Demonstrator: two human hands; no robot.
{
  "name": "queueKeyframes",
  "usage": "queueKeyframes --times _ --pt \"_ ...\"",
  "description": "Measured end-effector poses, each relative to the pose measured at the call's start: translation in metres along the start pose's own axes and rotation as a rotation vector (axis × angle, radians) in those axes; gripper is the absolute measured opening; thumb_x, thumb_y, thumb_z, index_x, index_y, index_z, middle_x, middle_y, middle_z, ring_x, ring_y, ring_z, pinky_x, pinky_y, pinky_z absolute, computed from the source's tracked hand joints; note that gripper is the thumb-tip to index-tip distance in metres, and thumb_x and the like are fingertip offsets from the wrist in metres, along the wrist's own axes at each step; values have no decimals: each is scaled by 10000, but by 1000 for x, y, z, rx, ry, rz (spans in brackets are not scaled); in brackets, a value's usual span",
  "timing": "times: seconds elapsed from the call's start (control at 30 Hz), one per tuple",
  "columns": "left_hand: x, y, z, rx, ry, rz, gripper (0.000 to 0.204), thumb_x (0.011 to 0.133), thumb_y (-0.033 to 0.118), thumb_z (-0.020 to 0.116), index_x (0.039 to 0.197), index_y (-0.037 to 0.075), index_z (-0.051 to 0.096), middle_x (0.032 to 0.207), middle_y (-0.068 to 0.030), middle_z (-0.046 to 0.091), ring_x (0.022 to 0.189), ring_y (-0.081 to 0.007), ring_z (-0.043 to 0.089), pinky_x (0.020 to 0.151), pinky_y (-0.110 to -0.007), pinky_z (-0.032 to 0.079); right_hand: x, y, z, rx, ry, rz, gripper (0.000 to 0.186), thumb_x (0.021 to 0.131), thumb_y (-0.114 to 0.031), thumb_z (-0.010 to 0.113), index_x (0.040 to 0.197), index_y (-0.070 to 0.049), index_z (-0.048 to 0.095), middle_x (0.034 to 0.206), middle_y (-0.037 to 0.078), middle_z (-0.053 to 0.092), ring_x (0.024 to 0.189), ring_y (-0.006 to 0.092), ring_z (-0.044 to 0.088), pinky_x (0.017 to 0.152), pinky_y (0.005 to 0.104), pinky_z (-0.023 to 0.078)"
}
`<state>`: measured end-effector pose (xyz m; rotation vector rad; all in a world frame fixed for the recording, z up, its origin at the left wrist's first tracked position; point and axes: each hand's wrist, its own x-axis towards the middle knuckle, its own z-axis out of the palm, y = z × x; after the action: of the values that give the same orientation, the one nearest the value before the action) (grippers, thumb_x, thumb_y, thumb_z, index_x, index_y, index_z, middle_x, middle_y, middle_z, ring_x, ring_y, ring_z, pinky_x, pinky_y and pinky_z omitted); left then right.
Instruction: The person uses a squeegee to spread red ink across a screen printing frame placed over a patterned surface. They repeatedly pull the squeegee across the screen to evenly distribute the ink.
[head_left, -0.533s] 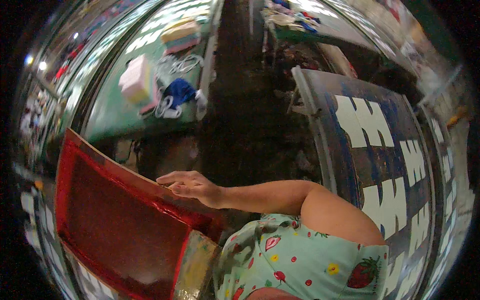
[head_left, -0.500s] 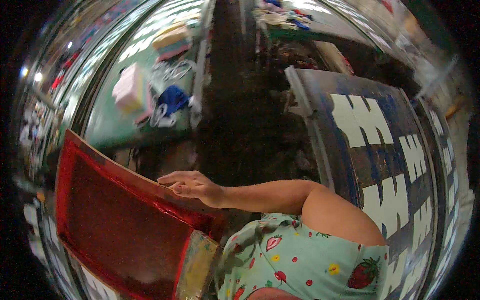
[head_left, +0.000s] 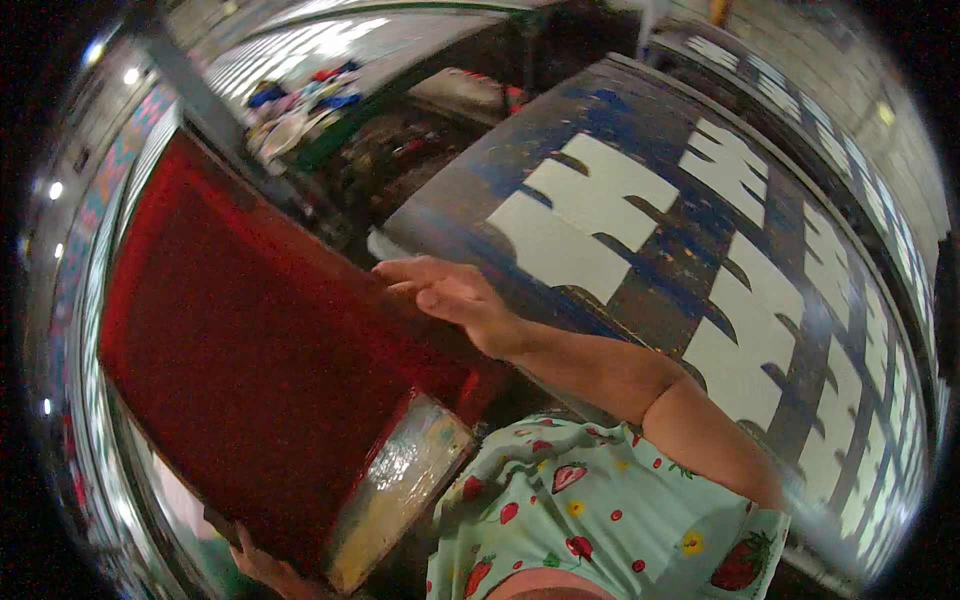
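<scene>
I hold a large rectangular screen frame (head_left: 240,340) with dark red mesh, red borders and a glossy cream strip at its near end. It is tilted up along my left side. My right hand (head_left: 445,300) grips its right-hand edge with bent fingers. Low at the lower left, my left hand (head_left: 265,565), partly hidden by the frame, holds the opposite edge. My mint shirt with a strawberry print shows below my right arm.
To the right is a dark, paint-stained table (head_left: 660,310) with rows of white cut pieces (head_left: 580,200). A bench (head_left: 400,50) behind bears a pile of mixed cloth (head_left: 300,105). A metal post (head_left: 175,65) stands at the upper left. More long benches line the right rim.
My view has turned to the right, bringing the paint-stained table toward the centre. The frame now stands more upright in view, and my left hand has come into sight at the lower left.
</scene>
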<state>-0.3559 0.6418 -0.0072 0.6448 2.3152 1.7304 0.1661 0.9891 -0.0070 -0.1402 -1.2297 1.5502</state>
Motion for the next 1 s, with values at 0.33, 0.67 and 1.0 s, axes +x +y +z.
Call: queueKeyframes --times 0.33,0.67,1.0 --pt "208 97 460 37 -613 630 471 1002 311 821 1327 -23 749 1205 -99 758 1005 -235 667 894 -390 552 -42 -46 -105 -638 684 -161 724 1091 -464 654 1601 43 585 1582 159 660 1445 242 612 1254 416 423" --pt "98 214 779 -374 -1279 393 288 935 102 886 1176 2 763 1057 -35 756 897 -141 662 827 -346 543 -80 -51 -125 -860 1195 -147 645 1069 -414 665 1588 -33 618 1601 84 627 1514 209 508 1286 393 312" --pt "-47 177 878 -261 -1531 253 304 909 120 917 1139 0 759 1028 -27 776 851 -122 675 781 -325 548 -161 -41 -133 -803 1604 -162 671 1042 -443 722 1572 -40 638 1608 100 628 1547 238 493 1329 439 254"
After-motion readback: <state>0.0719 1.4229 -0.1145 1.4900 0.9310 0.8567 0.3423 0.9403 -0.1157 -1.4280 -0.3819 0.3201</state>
